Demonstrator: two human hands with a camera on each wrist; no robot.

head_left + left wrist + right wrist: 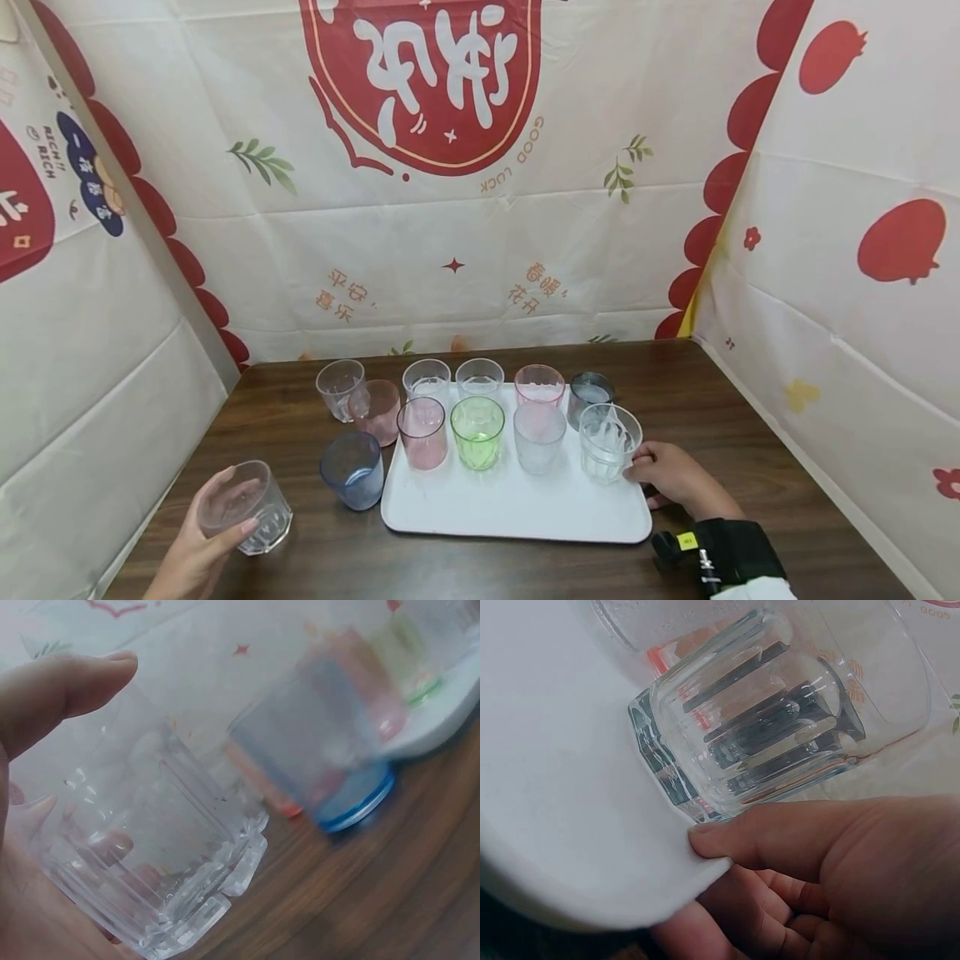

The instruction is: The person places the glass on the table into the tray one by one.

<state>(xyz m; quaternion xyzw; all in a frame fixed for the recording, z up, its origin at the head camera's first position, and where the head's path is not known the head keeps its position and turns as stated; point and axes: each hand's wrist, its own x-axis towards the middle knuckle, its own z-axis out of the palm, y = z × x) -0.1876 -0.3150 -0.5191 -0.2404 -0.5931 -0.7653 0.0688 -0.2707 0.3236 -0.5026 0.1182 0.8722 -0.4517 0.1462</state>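
Observation:
My left hand [193, 546] grips a clear faceted glass [264, 517] at the table's left front, tilted. In the left wrist view, the thumb lies along one side and fingertips show through the wall. At the right edge of a white tray [517, 510], my right hand [678, 479] pinches the rim, thumb on top and fingers underneath, as the right wrist view shows. Close by the thumb stands a clear ribbed glass [742, 727] on the tray. Also on the tray are a green glass [477, 433], a pink glass [422, 435] and a frosted glass [538, 437].
Left of the tray stand a blue glass [352, 471], a reddish glass [377, 412] and another clear glass [340, 390]. Along the tray's back are several more glasses, including a dark grey one [588, 396]. Printed cloth walls [465, 233] enclose the brown wooden table [315, 567].

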